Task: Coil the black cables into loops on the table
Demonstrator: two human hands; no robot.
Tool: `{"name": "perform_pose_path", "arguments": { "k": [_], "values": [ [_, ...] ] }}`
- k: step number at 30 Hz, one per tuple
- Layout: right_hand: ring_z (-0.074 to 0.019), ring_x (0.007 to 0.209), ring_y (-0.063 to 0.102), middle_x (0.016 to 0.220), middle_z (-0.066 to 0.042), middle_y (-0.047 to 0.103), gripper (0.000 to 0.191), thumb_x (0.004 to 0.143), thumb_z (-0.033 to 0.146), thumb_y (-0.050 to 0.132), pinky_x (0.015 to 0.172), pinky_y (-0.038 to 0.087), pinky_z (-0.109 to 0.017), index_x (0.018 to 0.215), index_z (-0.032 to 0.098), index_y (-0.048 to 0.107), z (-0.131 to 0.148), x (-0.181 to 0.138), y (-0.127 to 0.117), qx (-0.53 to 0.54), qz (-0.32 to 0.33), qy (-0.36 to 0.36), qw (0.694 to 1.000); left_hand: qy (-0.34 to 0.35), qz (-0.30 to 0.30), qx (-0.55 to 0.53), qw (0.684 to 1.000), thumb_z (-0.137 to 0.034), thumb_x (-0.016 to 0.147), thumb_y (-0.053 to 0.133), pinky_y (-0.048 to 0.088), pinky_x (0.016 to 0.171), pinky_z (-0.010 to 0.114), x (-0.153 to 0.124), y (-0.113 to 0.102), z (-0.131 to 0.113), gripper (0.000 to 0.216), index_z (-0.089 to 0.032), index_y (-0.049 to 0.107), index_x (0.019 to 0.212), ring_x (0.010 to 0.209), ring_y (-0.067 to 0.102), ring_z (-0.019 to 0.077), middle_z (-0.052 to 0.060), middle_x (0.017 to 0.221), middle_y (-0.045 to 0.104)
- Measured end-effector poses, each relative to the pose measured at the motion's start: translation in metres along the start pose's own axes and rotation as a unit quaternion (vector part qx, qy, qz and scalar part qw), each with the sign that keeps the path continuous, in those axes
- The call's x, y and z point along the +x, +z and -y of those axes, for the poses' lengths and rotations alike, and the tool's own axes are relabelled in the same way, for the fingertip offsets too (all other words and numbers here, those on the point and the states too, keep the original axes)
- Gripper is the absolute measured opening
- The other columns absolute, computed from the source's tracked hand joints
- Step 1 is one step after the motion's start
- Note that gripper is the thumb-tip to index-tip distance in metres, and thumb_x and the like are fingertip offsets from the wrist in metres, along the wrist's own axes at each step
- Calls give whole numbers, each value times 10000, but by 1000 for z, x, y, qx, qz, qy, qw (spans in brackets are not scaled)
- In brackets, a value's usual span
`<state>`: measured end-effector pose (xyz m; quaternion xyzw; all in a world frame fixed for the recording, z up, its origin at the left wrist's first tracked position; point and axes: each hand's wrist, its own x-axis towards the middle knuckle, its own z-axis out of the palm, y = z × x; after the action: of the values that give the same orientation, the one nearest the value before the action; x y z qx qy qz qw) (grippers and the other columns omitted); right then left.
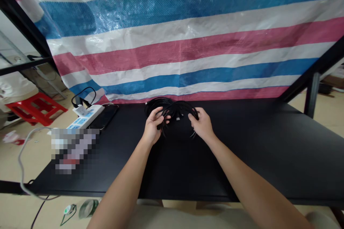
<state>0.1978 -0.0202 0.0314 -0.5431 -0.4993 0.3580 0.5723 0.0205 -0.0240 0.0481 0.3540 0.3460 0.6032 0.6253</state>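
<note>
Fingers (160, 116) of the left hand (152, 127) and right hand (202, 124) hold coiled black cables (176, 112).

Left hand (153, 126) and right hand (202, 125) cover much of a black cable coil (177, 109), whose plug ends (178, 116) are too small to make out. A pixelated blur (73, 151) masks whatever lies on the left of the table (242, 157) and hides the lower end of a power strip (84, 116). Beyond the table's near edge, a green-and-white object (69, 209) and a round disc (87, 208) on the floor are too small to tell. The bottom edge cuts off the left arm (115, 193) and right arm (258, 186), and a striped tarp (172, 35) runs past the top edge
</note>
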Motion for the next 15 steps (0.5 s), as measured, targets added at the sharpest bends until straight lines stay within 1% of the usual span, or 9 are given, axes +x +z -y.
{"name": "perform_pose_path", "arguments": {
  "k": [2, 4, 6, 9, 11, 13, 15],
  "values": [
    [-160, 476, 542, 523, 29, 544, 191, 676, 383, 577, 437, 414, -269, 802, 240, 579, -1, 1, -3, -53, -28, -50, 997, -11, 22, 17, 1000, -83, 583, 698, 501, 639, 267, 0, 0, 1, 401, -194, 620, 961, 679, 670, 149, 14, 816, 699],
    [-172, 485, 563, 526, 15, 558, 210, 712, 408, 547, 448, 430, -279, 812, 235, 613, -1, 0, -4, -84, -28, -65, 994, -19, 41, 52, 998, -72, 567, 686, 484, 597, 266, 0, -1, 1, 414, -184, 622, 960, 618, 647, 141, 8, 782, 691],
    [-164, 430, 537, 488, 21, 536, 237, 725, 445, 531, 405, 410, -274, 770, 230, 620, 1, -1, -4, -90, 1, -43, 995, -11, 44, 112, 993, -92, 565, 702, 463, 555, 259, 0, -3, 2, 356, -176, 631, 904, 549, 611, 128, -19, 691, 662],
    [-134, 337, 463, 423, 38, 485, 299, 713, 516, 552, 339, 353, -254, 634, 228, 579, 4, -2, -4, -89, 64, 4, 994, 24, 18, 241, 970, -161, 599, 736, 430, 520, 244, 2, -7, 1, 164, -173, 611, 704, 468, 559, 115, -36, 527, 603],
    [-122, 324, 450, 399, 36, 470, 353, 710, 535, 568, 350, 351, -249, 537, 230, 528, 6, -1, -6, -101, 89, -1, 991, 38, 0, 297, 954, -210, 626, 743, 413, 499, 239, 2, -10, 1, 188, -181, 562, 585, 446, 550, 120, -19, 474, 590],
    [-123, 343, 470, 390, 25, 479, 388, 723, 517, 571, 392, 366, -252, 475, 229, 492, 7, 1, -10, -126, 105, -24, 986, 31, -5, 305, 952, -254, 644, 746, 404, 472, 239, 3, -12, 0, 238, -183, 545, 539, 433, 550, 128, 0, 465, 592],
    [-131, 384, 501, 404, 13, 506, 391, 734, 477, 575, 436, 370, -258, 448, 226, 484, 9, 3, -15, -160, 125, -46, 978, 9, -3, 288, 958, -289, 643, 757, 396, 440, 240, 3, -12, -2, 256, -177, 555, 532, 411, 540, 132, 8, 456, 585]
  ]
}}
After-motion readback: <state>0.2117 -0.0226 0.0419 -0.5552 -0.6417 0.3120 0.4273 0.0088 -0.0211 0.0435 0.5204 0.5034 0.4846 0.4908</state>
